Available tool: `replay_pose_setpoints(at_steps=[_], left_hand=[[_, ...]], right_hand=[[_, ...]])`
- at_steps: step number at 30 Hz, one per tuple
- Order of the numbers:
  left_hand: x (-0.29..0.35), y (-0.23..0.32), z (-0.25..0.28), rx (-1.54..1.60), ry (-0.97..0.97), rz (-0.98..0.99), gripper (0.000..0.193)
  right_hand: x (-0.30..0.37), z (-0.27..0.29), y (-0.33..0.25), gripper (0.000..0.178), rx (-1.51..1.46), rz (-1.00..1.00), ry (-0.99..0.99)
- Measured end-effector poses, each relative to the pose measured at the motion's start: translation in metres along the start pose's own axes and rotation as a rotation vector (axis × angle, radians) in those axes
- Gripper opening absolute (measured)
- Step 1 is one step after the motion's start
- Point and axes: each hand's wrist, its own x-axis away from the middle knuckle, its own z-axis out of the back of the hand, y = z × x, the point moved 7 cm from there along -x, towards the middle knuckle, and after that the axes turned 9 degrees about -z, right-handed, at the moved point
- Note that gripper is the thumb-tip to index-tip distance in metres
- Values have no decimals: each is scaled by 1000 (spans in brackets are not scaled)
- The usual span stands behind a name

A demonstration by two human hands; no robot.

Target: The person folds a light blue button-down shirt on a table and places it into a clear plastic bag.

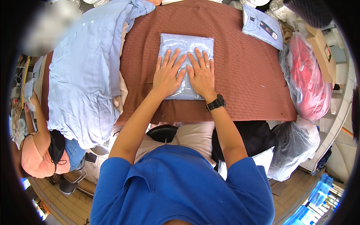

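A light blue folded shirt in a clear plastic bag (186, 40) lies flat on the brown cloth-covered table (240, 71) in front of me. My left hand (168, 75) rests palm down on its left half, fingers stretched toward the far edge. On its right half lies my right hand (201, 73), also flat, with a ring on one finger and a black watch at the wrist. The two thumbs nearly meet in the middle. Both palms cover part of the bag, and its glossy film shows creases around them.
Loose light blue shirts (86, 63) are heaped along the left side. Another folded blue shirt with a dark tag (262, 26) sits at the far right. Beyond the right edge are a plastic bag with red contents (305, 78) and a cardboard box (322, 56). A co-worker (43, 150) is at far left.
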Motion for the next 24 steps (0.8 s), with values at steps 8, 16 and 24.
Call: replay_pose_setpoints(at_steps=[8,16,24], left_hand=[[0,1,0,-23,-2,-1,55],[2,1,0,-37,8,-3,55],[0,-5,-8,-21,12,-34,53]], right_hand=[[1,-2,1,48,2,4,9],[2,-4,0,49,33,10,6],[0,-8,8,52,-34,20,-17]])
